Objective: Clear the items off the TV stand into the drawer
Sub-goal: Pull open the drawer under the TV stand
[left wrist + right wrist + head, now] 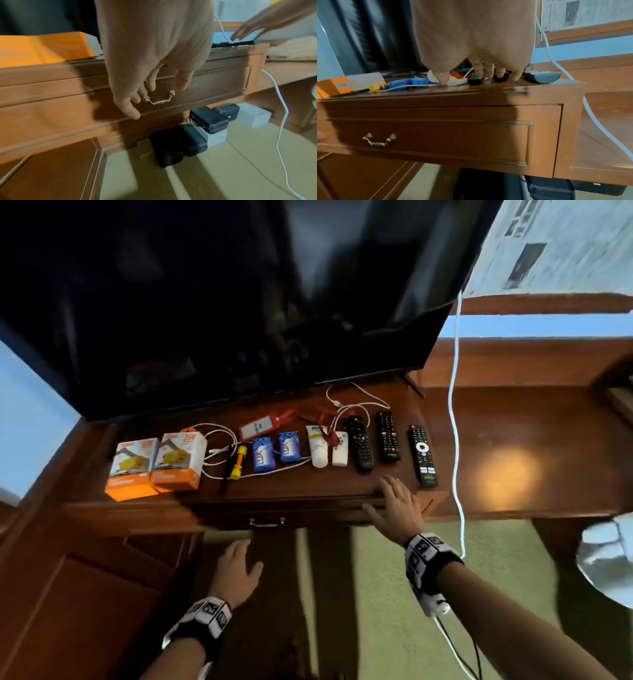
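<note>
Drawer [436, 134] of dark brown wood with a small brass bail handle [158, 99] sits shut in the front of the brown wooden TV stand [308, 484], under the stand's front edge. Left hand [236, 570] hangs below and in front of the drawer, fingers [127, 108] loosely spread and close to the handle, gripping nothing; contact with the handle cannot be told from the blur. Right hand [399, 506] is above the drawer's right end, at the stand's front edge, fingers [489, 71] straight and spread, tips down just in front of the remotes, holding nothing. On the stand top above the drawer, left to right: two orange-and-white cardboard boxes [156, 465], yellow small torch [238, 462] beside a thin black pen [226, 470], two blue LUX soap packs [275, 451], white squeeze tube [318, 446], small white remote [340, 448], three black TV remotes [388, 436]. White charging cables [222, 440] loop among them; red card holder with lanyard [253, 428] lies behind the soaps. Large black flat TV screen [222, 302] stands behind all of it. Below the drawer, black cases [180, 143] sit on green carpet [394, 594]. White cord [455, 405] hangs right of the drawer.
</note>
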